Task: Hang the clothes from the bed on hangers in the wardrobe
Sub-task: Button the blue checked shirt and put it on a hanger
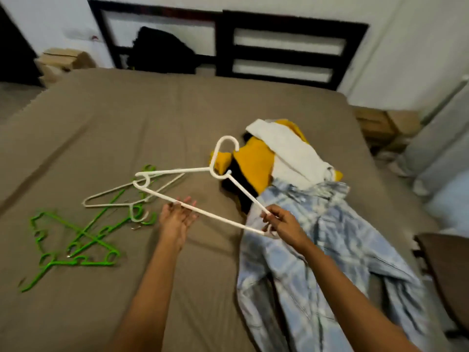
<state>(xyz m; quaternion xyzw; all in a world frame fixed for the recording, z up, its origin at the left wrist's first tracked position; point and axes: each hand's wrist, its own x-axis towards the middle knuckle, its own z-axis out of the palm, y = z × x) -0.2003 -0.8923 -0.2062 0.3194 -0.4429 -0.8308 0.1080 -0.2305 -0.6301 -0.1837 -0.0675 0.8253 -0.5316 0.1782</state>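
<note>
Hanger: white hanger (218, 216), light, stiff plastic; right hand (281, 224) pinches its corner, left hand (177, 217) open, fingers (187, 201) touching bar.
Shirt: plaid shirt (317, 237), soft, limp; probably take collar.

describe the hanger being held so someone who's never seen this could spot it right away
On the brown bed, look between the green hangers on the left and the clothes pile on the right. The white hanger is raised above the sheet, its end pinched by the right hand; the other white hanger lies flat among the green ones.
</note>
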